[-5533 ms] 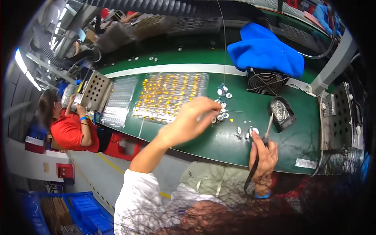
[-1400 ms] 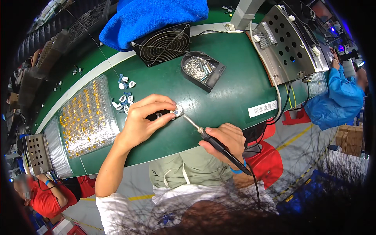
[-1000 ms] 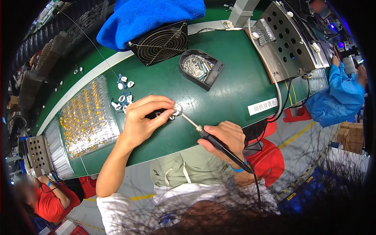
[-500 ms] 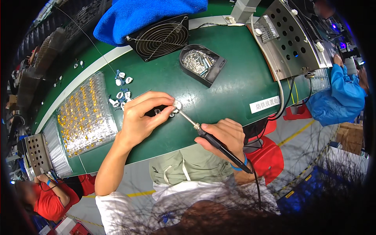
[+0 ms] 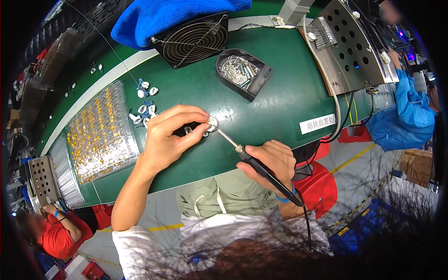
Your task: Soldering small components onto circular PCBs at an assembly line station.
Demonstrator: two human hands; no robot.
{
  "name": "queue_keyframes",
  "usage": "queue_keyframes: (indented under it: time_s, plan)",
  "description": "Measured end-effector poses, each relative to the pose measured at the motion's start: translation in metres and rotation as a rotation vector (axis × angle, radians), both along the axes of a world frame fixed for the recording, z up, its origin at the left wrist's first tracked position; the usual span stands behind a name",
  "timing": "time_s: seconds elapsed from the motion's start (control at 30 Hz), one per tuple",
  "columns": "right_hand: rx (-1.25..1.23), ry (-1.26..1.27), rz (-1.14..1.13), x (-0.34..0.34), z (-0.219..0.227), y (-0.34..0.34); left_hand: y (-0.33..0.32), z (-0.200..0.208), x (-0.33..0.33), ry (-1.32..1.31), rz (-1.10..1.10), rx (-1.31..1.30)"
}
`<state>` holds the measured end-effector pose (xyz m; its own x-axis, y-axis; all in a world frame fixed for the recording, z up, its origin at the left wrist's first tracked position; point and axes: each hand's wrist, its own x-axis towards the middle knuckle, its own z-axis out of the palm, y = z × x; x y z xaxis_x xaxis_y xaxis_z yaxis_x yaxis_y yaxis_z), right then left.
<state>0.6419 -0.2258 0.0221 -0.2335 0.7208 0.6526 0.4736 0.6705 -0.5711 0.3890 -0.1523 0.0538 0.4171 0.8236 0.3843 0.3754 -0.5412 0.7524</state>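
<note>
My left hand (image 5: 163,137) pinches a small round white part (image 5: 213,122) between thumb and forefinger, just above the table. In my right hand (image 5: 276,161) is a soldering iron (image 5: 261,169) with a black handle, gripped like a pen. Its metal shaft slants up and left, and the tip reaches the near right side of the white part; whether it touches cannot be made out. Beside my left fingers, more small white pieces lie partly hidden. Several white parts with blue bits (image 5: 142,112) are scattered on the green table, beyond my left wrist.
Clear plastic trays with yellow parts (image 5: 100,135) lie at the left. A black bin (image 5: 257,85) of small metal pieces stands beyond my hands, before a black fan (image 5: 193,44) and blue towel (image 5: 170,21). A perforated metal box (image 5: 343,56) stands at right. Two other people sit nearby.
The view has shifted slightly. My right hand and the iron have moved a little to the right; my left hand still pinches the white part in nearly the same place.
</note>
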Motion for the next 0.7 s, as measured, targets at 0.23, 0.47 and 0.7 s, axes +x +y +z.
queue_keyframes:
  time_s: [0.23,0.47,0.7]
  plan:
    - [0.005,-0.005,-0.01,-0.002,0.008,-0.001,-0.003,0.007,-0.01,-0.008,0.018,-0.018]
    - [-0.158,-0.18,-0.257,0.006,0.029,0.028,-0.009,0.02,-0.013,-0.117,-0.017,0.155]
    - [0.029,0.003,-0.165,-0.005,0.017,0.028,0.045,0.058,-0.116,-0.06,0.372,-0.12]
